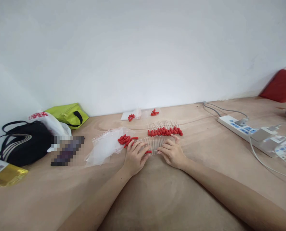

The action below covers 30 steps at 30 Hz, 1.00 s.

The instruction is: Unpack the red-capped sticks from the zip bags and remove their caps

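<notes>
My left hand [135, 156] is closed, its fingertips pinching a red rubber dropper bulb [148, 151]. Opposite it, my right hand [173, 153] pinches a thin clear dropper tube [154, 150] whose end meets the bulb, lying level between the two hands. Just beyond my fingers lies a row of bare clear tubes [155, 140], partly covered by both hands. Behind that is a row of droppers with red bulbs [165, 131], their tubes pointing to the wall. Loose red bulbs [126, 140] are heaped by my left hand, on clear plastic bags [104, 146].
Against the wall lie small bags with red bulbs [131, 117] and more red bulbs [155, 112]. On the left are a black bag [25, 141], a lime-green bag [68, 114] and a gold packet [9, 175]. A power strip [236, 125] with cables stands right; a red bag [281, 85] sits far right.
</notes>
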{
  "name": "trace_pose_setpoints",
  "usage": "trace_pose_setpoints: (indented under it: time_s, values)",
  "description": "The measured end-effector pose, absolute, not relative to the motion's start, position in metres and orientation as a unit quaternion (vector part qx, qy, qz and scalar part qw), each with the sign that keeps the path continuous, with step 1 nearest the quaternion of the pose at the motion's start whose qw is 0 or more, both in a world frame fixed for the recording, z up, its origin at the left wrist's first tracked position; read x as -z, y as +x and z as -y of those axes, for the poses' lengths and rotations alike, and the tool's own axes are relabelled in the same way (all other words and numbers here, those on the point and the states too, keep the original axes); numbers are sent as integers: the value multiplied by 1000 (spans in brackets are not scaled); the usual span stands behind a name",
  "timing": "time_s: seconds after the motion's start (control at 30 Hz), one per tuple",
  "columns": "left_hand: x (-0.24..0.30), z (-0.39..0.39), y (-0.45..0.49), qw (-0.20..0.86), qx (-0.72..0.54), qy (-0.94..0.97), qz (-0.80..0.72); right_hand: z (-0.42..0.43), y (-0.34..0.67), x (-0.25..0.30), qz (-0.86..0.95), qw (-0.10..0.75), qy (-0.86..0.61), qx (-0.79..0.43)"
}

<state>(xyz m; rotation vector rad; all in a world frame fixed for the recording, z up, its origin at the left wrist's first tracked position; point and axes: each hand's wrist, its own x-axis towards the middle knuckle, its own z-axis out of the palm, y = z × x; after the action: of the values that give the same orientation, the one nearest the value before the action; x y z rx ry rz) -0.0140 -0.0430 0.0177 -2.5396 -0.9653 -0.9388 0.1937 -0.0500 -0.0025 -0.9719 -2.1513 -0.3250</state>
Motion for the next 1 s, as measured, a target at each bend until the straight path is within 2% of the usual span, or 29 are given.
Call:
trace_pose_setpoints:
  time_s: [0.5, 0.7, 0.87, 1.0]
  values:
    - [-15, 43, -16, 70, 309, -902, 293, 60, 200, 0, 849, 384, -340, 125]
    - [-14, 40, -34, 56, 345, -877, 329, 56, 221, 2, 818, 387, -413, 103]
    - [-11, 31, -44, 59, 436, -795, 417, 48, 223, 3, 773, 422, -469, 70]
    - [-21, 5, -59, 55, 429, -729, 530, 38, 205, -2, 767, 416, -485, 56]
